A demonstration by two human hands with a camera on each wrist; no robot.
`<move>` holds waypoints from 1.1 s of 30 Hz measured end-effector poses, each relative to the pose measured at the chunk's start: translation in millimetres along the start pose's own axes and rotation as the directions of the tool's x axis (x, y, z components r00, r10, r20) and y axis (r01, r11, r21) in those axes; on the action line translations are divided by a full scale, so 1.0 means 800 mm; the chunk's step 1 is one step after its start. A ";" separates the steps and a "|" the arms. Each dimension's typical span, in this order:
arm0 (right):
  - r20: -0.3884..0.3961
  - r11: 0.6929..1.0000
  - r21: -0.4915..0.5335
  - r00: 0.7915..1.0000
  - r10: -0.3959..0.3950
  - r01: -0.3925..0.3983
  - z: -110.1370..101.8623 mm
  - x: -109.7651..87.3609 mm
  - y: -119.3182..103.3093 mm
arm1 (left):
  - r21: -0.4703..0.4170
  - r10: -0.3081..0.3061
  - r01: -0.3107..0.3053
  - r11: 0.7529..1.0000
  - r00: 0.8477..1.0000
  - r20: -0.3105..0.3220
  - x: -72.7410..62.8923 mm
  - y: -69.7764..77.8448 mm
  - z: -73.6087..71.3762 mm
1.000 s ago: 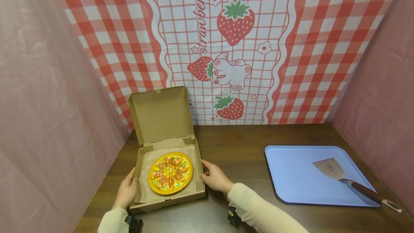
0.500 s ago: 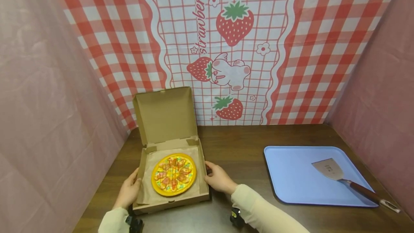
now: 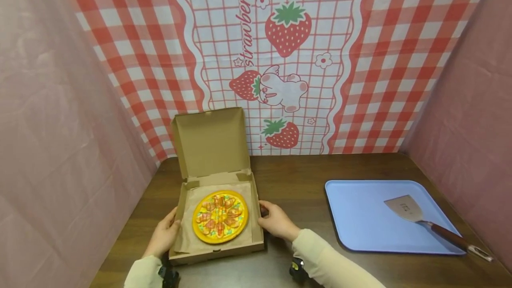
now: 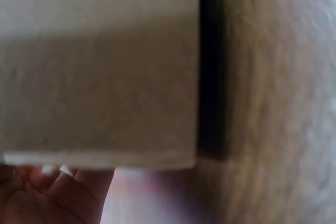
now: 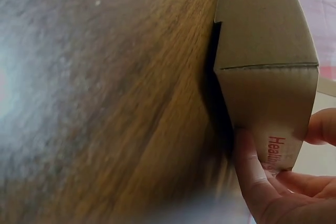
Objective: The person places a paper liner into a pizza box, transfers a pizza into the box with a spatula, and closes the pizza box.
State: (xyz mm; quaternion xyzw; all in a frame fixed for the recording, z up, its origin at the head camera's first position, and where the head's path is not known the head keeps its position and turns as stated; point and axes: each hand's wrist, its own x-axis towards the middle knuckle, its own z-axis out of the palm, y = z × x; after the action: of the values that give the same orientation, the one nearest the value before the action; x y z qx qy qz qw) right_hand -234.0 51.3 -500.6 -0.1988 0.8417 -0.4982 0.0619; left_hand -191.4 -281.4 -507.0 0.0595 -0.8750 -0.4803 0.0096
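An open cardboard pizza box stands left of centre on the table, its lid raised at the back. Inside, on brown paper, lies a round toy-looking pizza with a yellow-orange rim. My left hand holds the box's left wall, thumb at the top edge. On the opposite side my right hand grips the right wall. In the right wrist view, the right thumb lies over the rim and fingers press the outer side, beside red print. The left wrist view is blurred, with the box covering part of the hand.
To the right lies a light-blue tray. A turner with a wide metal blade and brown handle rests on it, the handle end past the tray's edge. A checked strawberry cloth hangs behind the brown table, with pink cloth at both sides.
Both hands have shifted the pizza box slightly to the right, pizza and raised lid along with it. The tray and turner stay in place, apart from a slight shift of the view.
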 end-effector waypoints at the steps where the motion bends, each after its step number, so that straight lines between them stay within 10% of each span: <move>1: -0.005 1.000 -0.013 1.000 0.004 -0.004 -0.001 0.000 0.000 | 0.004 0.005 -0.005 1.000 1.000 0.002 0.000 0.000 0.000; 33: -0.040 0.990 0.095 0.993 0.112 -0.108 -0.059 -0.046 0.032 | -0.045 0.167 -0.163 0.986 0.981 0.098 0.007 0.030 0.048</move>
State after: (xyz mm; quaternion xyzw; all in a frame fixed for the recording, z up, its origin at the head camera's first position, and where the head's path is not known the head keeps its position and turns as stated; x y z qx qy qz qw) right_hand -221.3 114.9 -502.7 -0.1376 0.8285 -0.5369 0.0795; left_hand -202.0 -237.1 -508.0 -0.0378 -0.8672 -0.4964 0.0059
